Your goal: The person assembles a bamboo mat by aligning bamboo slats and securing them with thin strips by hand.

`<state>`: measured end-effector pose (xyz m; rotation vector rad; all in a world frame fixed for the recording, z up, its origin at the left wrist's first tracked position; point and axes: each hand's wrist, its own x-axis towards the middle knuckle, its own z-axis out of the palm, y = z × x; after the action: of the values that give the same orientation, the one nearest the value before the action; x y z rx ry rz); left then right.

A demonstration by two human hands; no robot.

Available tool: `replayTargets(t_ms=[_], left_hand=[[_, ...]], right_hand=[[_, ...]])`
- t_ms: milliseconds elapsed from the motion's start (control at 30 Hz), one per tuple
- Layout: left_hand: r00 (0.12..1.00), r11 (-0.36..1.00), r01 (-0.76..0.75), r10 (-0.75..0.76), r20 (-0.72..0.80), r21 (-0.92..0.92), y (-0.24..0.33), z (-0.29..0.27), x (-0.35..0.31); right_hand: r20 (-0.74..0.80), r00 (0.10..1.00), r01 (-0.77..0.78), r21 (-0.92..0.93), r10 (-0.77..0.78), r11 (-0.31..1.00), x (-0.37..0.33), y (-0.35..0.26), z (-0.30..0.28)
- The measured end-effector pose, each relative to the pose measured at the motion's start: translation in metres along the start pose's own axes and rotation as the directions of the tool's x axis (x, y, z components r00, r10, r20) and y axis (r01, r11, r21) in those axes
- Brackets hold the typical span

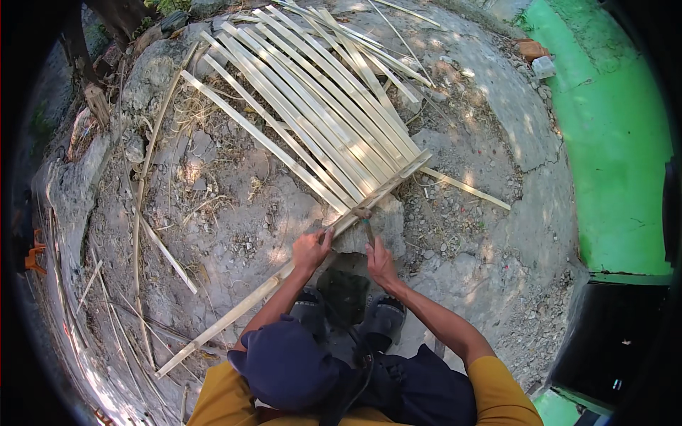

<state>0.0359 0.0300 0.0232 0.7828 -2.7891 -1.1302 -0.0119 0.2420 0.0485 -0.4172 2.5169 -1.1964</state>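
Observation:
A long bamboo pole [241,305] runs slantwise from the lower left up to the middle of the head view. My left hand [311,250] is closed around it, just left of where the pale bamboo slats [320,121] begin. Those slats lie side by side, their near ends meeting the pole and their far ends fanning away. In my right hand [382,264] is the handle of a hammer [363,213]. Its head is at the pole, beside the nearest slat ends; whether it touches the pole I cannot tell.
Loose bamboo strips [465,188] lie under and beyond the slats. Another long pole [142,192] lies at the left. The ground is rough, with rubble and shavings. A green wall [611,156] stands at the right, tree trunks [96,106] at the far left. My shoes [383,316] are just below my hands.

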Motion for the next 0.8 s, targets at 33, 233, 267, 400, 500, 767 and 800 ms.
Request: replayTargets(t_ms=[33, 233, 267, 400, 500, 767, 800], left_hand=[[1.0, 1.0, -0.004, 0.004, 0.002, -0.004, 0.002, 0.002, 0.001], [1.0, 0.999, -0.014, 0.014, -0.009, 0.031, -0.002, 0.0, -0.002], [1.0, 0.999, 0.001, -0.002, 0.028, 0.032, -0.003, -0.002, 0.001], [1.0, 1.0, -0.002, 0.001, 0.01, 0.014, -0.003, -0.003, 0.0], [0.999, 1.0, -0.001, 0.0, 0.041, 0.022, -0.001, -0.002, 0.003], [1.0, 0.999, -0.028, 0.028, -0.003, 0.029, -0.005, -0.002, 0.002], [1.0, 0.999, -0.031, 0.031, -0.005, 0.024, -0.003, -0.001, 0.002]], right_hand=[[-0.019, 0.999, 0.043, -0.023, -0.043, 0.999, 0.006, 0.002, 0.001], [-0.058, 0.998, -0.036, 0.002, 0.036, 0.999, -0.008, -0.008, 0.001], [-0.004, 0.999, -0.048, -0.086, 0.047, 0.995, -0.004, -0.01, -0.001], [0.082, 0.996, 0.029, -0.1, -0.02, 0.995, 0.006, -0.022, -0.003], [-0.117, 0.981, 0.154, 0.006, -0.152, 0.988, -0.001, -0.019, -0.006], [-0.011, 0.997, 0.068, -0.126, -0.07, 0.99, 0.002, -0.017, -0.01], [-0.013, 0.998, 0.066, -0.129, -0.069, 0.989, 0.006, -0.015, -0.011]])
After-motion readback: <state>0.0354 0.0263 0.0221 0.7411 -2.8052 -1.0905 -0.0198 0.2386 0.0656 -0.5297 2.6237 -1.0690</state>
